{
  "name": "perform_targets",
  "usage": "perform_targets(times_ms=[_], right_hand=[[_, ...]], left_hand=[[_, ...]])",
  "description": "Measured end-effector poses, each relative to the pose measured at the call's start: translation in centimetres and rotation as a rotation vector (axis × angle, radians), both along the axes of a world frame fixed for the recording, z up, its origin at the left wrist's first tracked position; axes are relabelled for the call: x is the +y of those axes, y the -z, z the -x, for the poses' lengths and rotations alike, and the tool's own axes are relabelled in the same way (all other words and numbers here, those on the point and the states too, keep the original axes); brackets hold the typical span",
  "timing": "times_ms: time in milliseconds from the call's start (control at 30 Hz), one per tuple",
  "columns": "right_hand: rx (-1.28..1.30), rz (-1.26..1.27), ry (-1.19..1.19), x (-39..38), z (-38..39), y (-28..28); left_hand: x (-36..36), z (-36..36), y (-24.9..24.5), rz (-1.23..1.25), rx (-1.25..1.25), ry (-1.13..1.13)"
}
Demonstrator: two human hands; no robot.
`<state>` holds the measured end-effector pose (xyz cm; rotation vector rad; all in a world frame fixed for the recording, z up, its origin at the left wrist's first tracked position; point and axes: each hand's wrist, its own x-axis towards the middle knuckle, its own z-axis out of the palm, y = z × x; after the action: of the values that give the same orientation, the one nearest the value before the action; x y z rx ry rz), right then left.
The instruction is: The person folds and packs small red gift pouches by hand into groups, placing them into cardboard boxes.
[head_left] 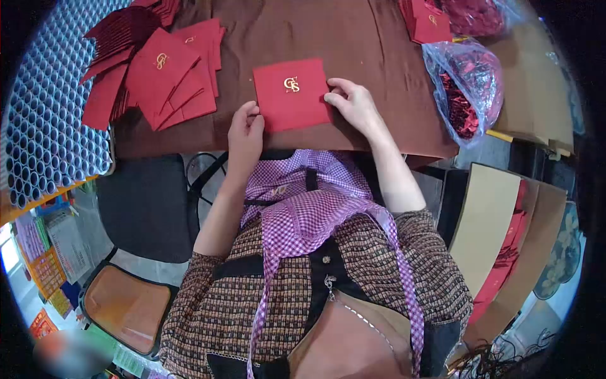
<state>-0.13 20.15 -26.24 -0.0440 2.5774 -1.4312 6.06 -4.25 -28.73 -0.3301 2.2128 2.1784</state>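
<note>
A square red envelope (293,104) with a gold monogram lies in front of me, close to the near edge of the brown-covered table (303,35). My left hand (245,128) pinches its lower left edge between thumb and fingers. On the other side, my right hand (355,104) grips the right edge, thumb on top. To the left, a fanned pile of similar red envelopes (165,76) bears the same gold mark. A dark red stack (120,44) is spread behind that pile.
On the right, a clear plastic bag (467,88) holds dark red pieces, with more red envelopes (432,22) behind it. A cardboard box (505,252) with red items stands at my right side. Chairs (145,208) are at my left, below a blue tube-patterned surface (53,101).
</note>
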Motion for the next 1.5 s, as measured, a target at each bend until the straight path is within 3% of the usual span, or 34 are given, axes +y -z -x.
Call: perform_targets(times_ms=[67,133,167,233,367,433,767,833,867,967,1100,1233,1367,1433,1500], right_hand=[[0.023,-0.012,0.061,0.1,-0.8,0.0],[-0.029,0.246,0.211,0.7,-1.4,0.7],[-0.021,0.245,0.223,1.2,-1.8,0.8],[-0.129,0.532,0.256,2.2,-2.7,0.4],[-0.007,0.566,0.29,3.5,-4.4,-0.6],[0.046,0.561,0.294,4.4,-5.0,-0.8],[0.123,0.495,0.411,7.4,-5.5,-0.1],[0.088,0.173,0.373,7.7,-5.0,-0.2],[0.122,0.19,0.367,8.0,-4.8,0.8],[0.318,0.012,0.375,9.6,-4.4,-0.3],[0.572,-0.336,0.473,15.3,-3.5,-2.0],[0.773,-0.698,0.398,20.2,-0.8,-3.1],[0.626,-0.979,0.243,21.3,1.6,-3.6],[0.634,-1.017,0.209,21.7,2.3,-4.6],[0.809,-1.032,0.227,22.7,3.2,-6.1]], left_hand=[[0.9,0.3,-0.4,-0.013,0.043,0.013],[1.7,0.5,-1.8,-0.176,-0.063,-0.012],[1.9,0.6,-1.8,-0.177,-0.059,0.001],[2.4,1.2,-1.8,-0.328,-0.12,0.002],[3.6,2.4,-3.4,-0.308,-0.167,0.11],[4.6,2.9,-4.1,-0.179,-0.097,0.138],[7.3,6.1,-2.8,-0.079,0.013,0.314],[8.5,7.0,-3.0,0.226,0.079,0.282],[8.9,6.9,-3.8,0.215,-0.068,0.282],[8.8,7.4,0.1,0.517,0.198,0.223],[8.8,6.0,0.5,0.468,0.326,0.218],[8.6,5.4,0.8,0.45,0.345,0.161],[8.6,5.5,1.0,0.433,0.34,0.142],[8.4,5.5,0.9,0.411,0.323,0.133],[8.3,5.4,0.7,0.41,0.277,0.151]])
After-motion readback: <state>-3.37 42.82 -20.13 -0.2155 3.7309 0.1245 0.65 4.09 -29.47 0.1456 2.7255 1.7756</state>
